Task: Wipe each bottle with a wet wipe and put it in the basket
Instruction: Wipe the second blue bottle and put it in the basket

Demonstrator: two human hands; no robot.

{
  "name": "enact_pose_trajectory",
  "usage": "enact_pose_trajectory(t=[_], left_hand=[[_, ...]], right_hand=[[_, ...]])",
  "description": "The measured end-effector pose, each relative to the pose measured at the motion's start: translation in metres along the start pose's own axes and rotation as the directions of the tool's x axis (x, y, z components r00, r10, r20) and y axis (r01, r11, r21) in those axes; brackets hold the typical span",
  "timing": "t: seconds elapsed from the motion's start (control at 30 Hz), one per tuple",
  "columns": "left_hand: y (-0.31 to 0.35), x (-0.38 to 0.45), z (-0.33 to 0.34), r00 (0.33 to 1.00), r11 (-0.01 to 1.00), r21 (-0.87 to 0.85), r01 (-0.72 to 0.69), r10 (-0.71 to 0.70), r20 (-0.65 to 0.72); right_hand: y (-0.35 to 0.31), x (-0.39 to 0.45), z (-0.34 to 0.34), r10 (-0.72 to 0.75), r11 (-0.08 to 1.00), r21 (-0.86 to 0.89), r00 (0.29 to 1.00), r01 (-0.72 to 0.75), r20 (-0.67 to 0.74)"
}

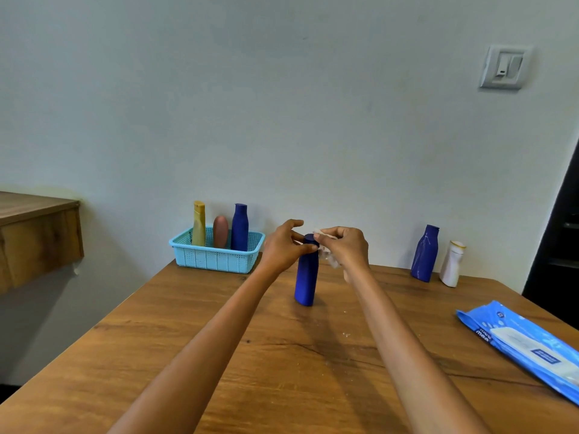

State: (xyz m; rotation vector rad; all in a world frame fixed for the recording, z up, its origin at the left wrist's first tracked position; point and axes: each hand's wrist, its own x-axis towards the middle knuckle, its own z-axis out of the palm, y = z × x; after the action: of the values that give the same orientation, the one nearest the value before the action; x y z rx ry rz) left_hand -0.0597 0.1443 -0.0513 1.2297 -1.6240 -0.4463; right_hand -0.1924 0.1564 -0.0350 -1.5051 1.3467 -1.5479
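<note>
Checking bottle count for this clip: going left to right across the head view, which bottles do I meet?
yellow bottle → pink bottle → blue bottle in the basket → blue bottle being wiped → blue bottle by the wall → white bottle. The first three stand in the basket.

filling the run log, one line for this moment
left hand steadies blue bottle | right hand wipes cap | basket: three bottles

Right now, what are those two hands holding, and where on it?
The left hand grips the blue bottle at its cap end while it stands on the table. The right hand pinches a wet wipe against the cap.
</note>
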Motion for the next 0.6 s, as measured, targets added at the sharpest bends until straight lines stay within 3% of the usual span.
enact_pose_trajectory(t=[0.27,0.4,0.6], left_hand=[[-0.002,-0.001,-0.012,0.991,0.984,-0.168,0.058,-0.037,0.126],[-0.002,0.001,-0.013,0.988,0.99,-0.137,0.021,0.0,0.152],[-0.003,0.006,-0.017,0.993,0.999,-0.053,0.001,0.005,0.114]], right_hand=[[0.011,0.005,-0.008,0.123,0.981,0.157,0.991,-0.113,-0.057],[0.001,-0.002,0.005,0.183,0.968,0.161,0.98,-0.193,0.074],[0.0,-0.011,0.022,0.081,0.996,0.033,0.993,-0.084,0.085]])
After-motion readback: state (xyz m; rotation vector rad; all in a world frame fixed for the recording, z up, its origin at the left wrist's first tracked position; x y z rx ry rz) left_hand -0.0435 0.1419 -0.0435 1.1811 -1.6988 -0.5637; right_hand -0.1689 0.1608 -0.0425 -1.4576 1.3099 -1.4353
